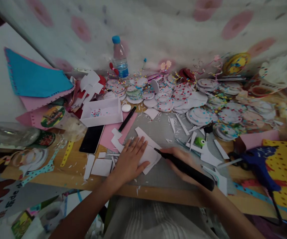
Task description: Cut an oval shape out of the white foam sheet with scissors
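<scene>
My left hand (133, 160) lies flat with its fingers spread on a piece of white paper (149, 153) at the table's front middle. A curved line shows on the paper, and its right part looks rounded. To the right, my right hand (182, 162) is wrapped round a thick black pen-like tool (189, 169). The tool's thin tip touches or hovers just above the paper's right side; I cannot tell which. White paper scraps (101, 167) lie left of my left hand, on the wooden table.
Decorated paper discs (164, 99) are piled along the back. A bottle (120, 58) stands behind them. At left are a white box (102, 112), a phone (91, 139) and a clear bottle (34, 136). On the right lies a blue glue gun (260, 166).
</scene>
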`<state>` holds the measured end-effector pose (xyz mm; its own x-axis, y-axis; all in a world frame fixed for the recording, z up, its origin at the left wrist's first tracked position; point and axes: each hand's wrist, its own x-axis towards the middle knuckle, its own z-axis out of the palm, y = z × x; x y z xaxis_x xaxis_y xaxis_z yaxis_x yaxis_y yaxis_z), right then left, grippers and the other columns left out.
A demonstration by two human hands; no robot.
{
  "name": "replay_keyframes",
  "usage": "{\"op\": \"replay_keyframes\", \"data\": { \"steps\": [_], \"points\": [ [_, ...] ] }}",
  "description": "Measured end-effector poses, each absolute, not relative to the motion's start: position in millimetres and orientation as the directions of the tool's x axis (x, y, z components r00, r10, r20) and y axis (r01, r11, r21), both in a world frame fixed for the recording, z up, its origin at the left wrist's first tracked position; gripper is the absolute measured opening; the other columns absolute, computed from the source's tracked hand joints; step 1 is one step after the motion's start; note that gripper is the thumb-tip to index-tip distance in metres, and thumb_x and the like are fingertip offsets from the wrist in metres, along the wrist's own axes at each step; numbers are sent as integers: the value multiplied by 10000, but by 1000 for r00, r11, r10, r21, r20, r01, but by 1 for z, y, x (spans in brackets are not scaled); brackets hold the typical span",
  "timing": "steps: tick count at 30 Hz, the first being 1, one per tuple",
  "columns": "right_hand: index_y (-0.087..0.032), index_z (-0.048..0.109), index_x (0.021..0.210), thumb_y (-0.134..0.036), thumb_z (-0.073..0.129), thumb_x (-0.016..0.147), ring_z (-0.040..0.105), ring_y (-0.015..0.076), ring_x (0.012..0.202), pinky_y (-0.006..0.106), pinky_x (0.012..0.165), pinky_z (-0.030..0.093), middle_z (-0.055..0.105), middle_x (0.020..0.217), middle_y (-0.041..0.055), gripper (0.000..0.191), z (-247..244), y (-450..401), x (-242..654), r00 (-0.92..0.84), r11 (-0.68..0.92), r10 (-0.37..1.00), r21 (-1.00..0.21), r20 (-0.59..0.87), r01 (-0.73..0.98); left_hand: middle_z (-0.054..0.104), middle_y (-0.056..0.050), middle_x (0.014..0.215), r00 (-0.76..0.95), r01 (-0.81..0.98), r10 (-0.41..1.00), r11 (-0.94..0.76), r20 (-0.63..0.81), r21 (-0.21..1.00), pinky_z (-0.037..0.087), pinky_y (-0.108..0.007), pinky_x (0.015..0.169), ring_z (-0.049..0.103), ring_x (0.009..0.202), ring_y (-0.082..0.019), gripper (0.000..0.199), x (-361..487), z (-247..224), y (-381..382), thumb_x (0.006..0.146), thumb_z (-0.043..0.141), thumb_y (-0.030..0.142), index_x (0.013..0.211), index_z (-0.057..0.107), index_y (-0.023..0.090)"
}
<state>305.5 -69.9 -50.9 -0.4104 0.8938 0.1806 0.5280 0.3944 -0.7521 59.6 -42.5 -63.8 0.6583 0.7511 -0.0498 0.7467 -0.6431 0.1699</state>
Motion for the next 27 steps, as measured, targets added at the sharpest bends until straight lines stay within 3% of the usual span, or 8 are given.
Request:
{"op": "replay_keyframes", "data": {
  "steps": [9, 15, 21, 27],
  "points": [
    [-236, 541, 1191, -132, 467, 868, 663, 195, 827, 330, 715, 556, 677, 930, 46, 348, -53, -70, 305, -438, 416, 882, -721, 172, 555, 172, -138, 1569, 659, 738, 751, -634, -47, 230, 117, -515, 1163, 135, 1448, -291, 782, 59, -60, -42, 896, 398, 583, 1492, 183, 124],
    [-235, 539, 1202, -97, 469, 840, 661, 195, 906, 330, 788, 545, 685, 1006, 41, 394, -54, -70, 305, -443, 415, 881, -725, 168, 550, 184, -132, 1568, 659, 735, 751, -633, -39, 241, 103, -502, 1166, 129, 1451, -281, 783, 60, -60, -42, 892, 400, 589, 1490, 191, 128],
    [-216, 548, 1181, -93, 470, 840, 660, 190, 895, 325, 772, 546, 681, 987, 45, 371, -55, -70, 306, -434, 405, 886, -731, 165, 549, 176, -149, 1567, 658, 732, 752, -631, -27, 258, 90, -498, 1163, 134, 1448, -301, 975, 60, -61, -42, 788, 435, 734, 1491, 178, 109],
    [-238, 525, 1201, -109, 475, 863, 653, 191, 903, 327, 784, 541, 668, 1005, 47, 365, -57, -72, 306, -431, 403, 888, -727, 163, 555, 179, -154, 1566, 658, 730, 752, -630, -23, 265, 87, -501, 1162, 135, 1447, -302, 990, 61, -61, -42, 775, 451, 737, 1488, 184, 104]
  ]
}}
